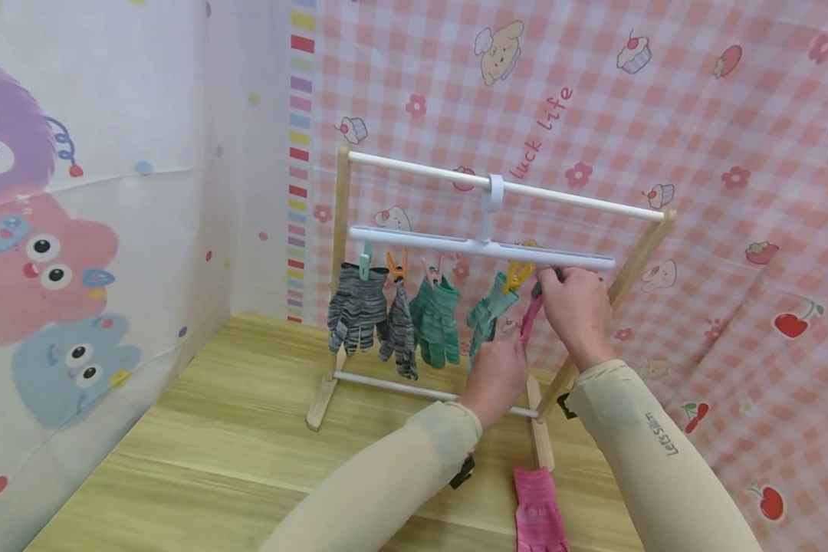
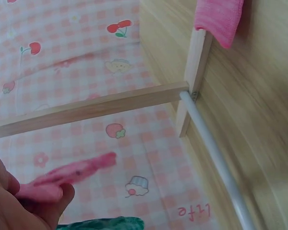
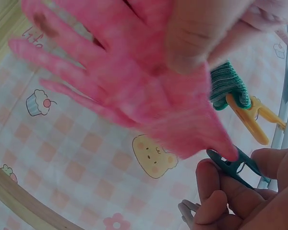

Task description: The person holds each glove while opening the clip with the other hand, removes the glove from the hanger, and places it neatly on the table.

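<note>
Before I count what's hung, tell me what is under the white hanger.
Two grey gloves and two green gloves hang from clips. Further right, the left hand holds a pink glove and the right hand a dark clip; in the head view, hands cover most of both.

We have open room over the table (image 1: 179,452) left of the rack (image 1: 343,199), and a gap between top rail (image 1: 421,168) and hanger bar (image 1: 421,241) on each side of the hook (image 1: 496,195). Hanging gloves (image 1: 436,322) block us left of the left hand (image 1: 498,378), a pink glove (image 3: 129,91) stretches between it and the right hand (image 1: 579,310), and the right post (image 1: 638,261) stands close by; low down, the bottom bar (image 1: 386,384) crosses our way.
</note>
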Tool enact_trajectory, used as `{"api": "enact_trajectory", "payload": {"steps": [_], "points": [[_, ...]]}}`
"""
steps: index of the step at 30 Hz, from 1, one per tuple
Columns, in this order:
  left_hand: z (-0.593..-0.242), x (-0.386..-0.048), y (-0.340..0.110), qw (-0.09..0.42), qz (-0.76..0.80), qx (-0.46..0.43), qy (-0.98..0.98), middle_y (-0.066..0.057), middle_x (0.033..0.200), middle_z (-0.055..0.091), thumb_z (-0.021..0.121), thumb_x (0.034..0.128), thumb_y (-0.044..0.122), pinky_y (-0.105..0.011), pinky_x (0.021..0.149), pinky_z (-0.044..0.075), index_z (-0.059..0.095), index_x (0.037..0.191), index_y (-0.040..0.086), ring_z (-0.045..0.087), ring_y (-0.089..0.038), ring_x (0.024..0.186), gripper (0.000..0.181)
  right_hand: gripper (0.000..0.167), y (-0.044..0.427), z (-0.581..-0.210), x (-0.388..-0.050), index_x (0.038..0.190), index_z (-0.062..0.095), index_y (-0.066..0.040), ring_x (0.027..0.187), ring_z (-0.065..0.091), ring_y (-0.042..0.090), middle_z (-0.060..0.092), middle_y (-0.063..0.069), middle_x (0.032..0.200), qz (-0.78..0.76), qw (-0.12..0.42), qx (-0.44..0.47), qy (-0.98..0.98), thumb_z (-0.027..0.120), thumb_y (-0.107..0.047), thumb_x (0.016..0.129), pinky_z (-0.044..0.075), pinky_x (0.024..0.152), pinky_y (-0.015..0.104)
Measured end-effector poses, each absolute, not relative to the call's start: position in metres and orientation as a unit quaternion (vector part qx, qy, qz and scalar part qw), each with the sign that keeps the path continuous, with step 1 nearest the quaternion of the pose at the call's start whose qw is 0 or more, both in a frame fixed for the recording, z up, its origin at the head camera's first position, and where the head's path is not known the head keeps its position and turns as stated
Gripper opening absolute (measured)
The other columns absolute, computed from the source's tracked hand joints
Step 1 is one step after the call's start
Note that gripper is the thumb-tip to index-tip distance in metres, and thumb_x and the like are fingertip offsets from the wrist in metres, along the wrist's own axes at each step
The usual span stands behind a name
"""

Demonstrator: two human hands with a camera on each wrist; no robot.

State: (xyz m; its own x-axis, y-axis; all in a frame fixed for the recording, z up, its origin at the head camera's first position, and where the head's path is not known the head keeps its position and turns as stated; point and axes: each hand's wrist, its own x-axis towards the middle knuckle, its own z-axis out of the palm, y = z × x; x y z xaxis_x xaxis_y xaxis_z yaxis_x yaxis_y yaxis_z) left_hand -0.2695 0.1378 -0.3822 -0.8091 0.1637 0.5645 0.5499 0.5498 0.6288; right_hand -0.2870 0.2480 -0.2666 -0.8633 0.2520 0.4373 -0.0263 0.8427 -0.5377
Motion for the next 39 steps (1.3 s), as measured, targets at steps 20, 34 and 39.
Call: {"api": "enact_trajectory", "payload": {"steps": [20,34,39], "points": [[-0.415,-0.277,0.117,0.004,-0.544,-0.260,-0.798,-0.010,0.099,0.080,0.054,0.1130,0.019,-0.019,0.060,0.051,0.076,0.133,0.007,0.057,-0.002,0.063,0.032,0.067,0.253,-0.267,-0.283,0.095,0.074,-0.012,0.066,0.055,0.026,0.077,0.008,0.090,0.294,0.245,-0.067,-0.921,0.046,-0.072,0.103,0.041,0.054,0.035],[-0.436,-0.261,0.089,-0.094,-0.584,-0.189,-0.784,-0.005,0.087,0.073,0.058,0.1105,0.016,-0.022,0.060,0.048,0.073,0.134,0.002,0.051,-0.009,0.061,0.031,0.058,0.258,-0.267,-0.283,0.097,0.066,-0.012,0.072,0.054,0.025,0.074,0.011,0.092,0.318,0.255,-0.053,-0.911,0.052,-0.069,0.103,0.044,0.060,0.036],[-0.448,-0.246,0.081,-0.114,-0.618,-0.132,-0.766,-0.014,0.134,0.075,0.063,0.1076,0.019,-0.043,0.102,0.059,0.073,0.133,0.002,0.072,-0.025,0.113,0.032,0.056,0.260,-0.268,-0.282,0.097,0.063,-0.012,0.073,0.053,0.025,0.071,0.012,0.090,0.317,0.259,-0.050,-0.911,0.054,-0.067,0.103,0.043,0.062,0.036]]}}
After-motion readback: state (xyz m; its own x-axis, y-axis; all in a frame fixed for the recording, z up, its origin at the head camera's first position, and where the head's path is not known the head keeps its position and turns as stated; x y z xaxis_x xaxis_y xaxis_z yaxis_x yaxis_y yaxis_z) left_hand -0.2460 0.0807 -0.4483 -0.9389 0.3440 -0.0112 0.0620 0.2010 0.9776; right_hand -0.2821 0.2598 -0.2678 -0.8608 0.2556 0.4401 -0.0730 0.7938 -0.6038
